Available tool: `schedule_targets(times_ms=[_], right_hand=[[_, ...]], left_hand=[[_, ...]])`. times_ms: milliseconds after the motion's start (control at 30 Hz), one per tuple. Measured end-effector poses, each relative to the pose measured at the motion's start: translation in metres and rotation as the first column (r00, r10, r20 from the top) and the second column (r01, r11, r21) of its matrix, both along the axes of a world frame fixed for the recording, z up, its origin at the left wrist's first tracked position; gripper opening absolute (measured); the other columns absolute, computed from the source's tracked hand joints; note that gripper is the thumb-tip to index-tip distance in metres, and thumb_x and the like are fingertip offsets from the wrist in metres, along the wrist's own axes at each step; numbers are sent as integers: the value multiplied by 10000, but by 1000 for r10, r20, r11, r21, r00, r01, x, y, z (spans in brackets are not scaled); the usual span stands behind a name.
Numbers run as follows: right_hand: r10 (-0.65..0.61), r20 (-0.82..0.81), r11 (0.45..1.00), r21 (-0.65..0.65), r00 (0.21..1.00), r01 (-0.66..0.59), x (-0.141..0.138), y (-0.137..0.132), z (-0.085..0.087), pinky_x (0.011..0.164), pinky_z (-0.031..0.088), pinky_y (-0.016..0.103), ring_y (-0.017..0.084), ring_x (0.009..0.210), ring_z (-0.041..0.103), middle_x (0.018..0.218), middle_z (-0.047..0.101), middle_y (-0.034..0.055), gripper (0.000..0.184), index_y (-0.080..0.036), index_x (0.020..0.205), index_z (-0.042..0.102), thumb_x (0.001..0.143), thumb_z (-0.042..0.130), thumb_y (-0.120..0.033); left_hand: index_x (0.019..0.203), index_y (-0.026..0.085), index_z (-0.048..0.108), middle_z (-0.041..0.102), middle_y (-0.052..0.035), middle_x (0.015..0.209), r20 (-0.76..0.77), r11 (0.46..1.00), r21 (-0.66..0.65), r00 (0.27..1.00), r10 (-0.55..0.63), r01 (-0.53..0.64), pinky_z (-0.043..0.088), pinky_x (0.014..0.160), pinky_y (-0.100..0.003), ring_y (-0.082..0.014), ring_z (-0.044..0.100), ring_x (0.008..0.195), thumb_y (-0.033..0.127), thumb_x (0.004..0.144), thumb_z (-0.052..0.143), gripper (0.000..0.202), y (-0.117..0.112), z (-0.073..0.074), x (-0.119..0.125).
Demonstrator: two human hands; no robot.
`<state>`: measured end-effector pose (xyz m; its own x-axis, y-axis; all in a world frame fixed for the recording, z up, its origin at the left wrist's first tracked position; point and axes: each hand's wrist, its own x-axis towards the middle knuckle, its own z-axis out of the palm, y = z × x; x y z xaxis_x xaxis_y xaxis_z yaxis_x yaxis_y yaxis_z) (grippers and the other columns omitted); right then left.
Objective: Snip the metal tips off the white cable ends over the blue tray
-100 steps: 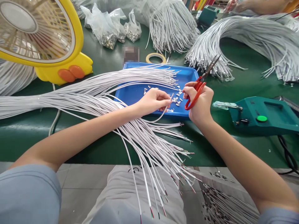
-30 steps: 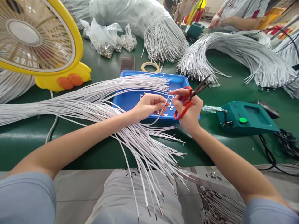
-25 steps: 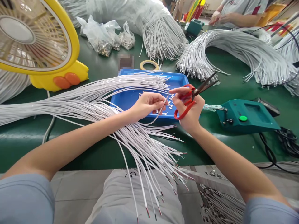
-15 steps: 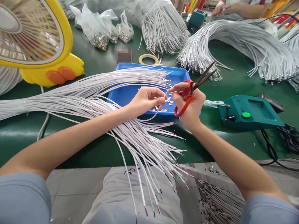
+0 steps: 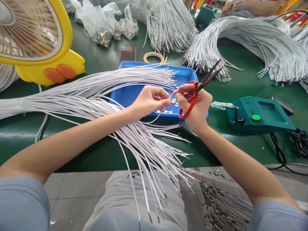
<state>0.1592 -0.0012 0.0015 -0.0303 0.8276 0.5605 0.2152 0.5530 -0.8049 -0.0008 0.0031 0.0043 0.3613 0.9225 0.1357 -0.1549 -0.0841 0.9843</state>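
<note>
My left hand (image 5: 154, 100) pinches a white cable (image 5: 157, 119) close to its end, above the blue tray (image 5: 120, 94). Red-handled scissors (image 5: 192, 98) are held in my right hand (image 5: 198, 109), their dark blades pointing up and away to the right. The right thumb and forefinger also meet at the tip of that cable; the fine detail there is too small to make out. Small white scraps (image 5: 175, 102) lie in the tray. One bundle of white cables (image 5: 134, 77) reaches over the tray, and another bundle (image 5: 149, 144) fans out under my left forearm, with red, green and dark wire ends showing.
A yellow fan (image 5: 64, 41) stands at the left. Behind the tray are a tape roll (image 5: 154, 54) and bags of metal parts (image 5: 102, 37). A green machine (image 5: 261, 115) sits at the right, below a curved cable bundle (image 5: 260, 38). Another person's hands (image 5: 237, 5) show at the back.
The view has shifted slightly. Both hands keep almost the same places at the cable end, with the scissors still in the right hand.
</note>
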Motion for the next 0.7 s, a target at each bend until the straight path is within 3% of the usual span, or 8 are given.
schedule_targets(times_ms=[333, 700], right_hand=[[19, 7, 998, -53, 1000, -19, -3, -3, 4, 621, 494, 282, 104, 627, 587, 734, 642, -33, 110, -222, 775, 613, 708, 674, -160], [38, 125, 998, -57, 991, -31, 0, -1, 5, 639, 508, 303, 107, 613, 551, 709, 616, -18, 98, -213, 743, 602, 706, 692, -196]], left_hand=[[671, 75, 619, 594, 0, 592, -59, 998, 5, 996, 68, -68, 432, 489, -178, -64, 536, 518, 343, 503, 863, 399, 3, -4, 1], [653, 79, 593, 583, -14, 589, -130, 997, 59, 990, 53, -46, 425, 502, -192, -68, 528, 536, 412, 558, 827, 419, 3, -5, 1]])
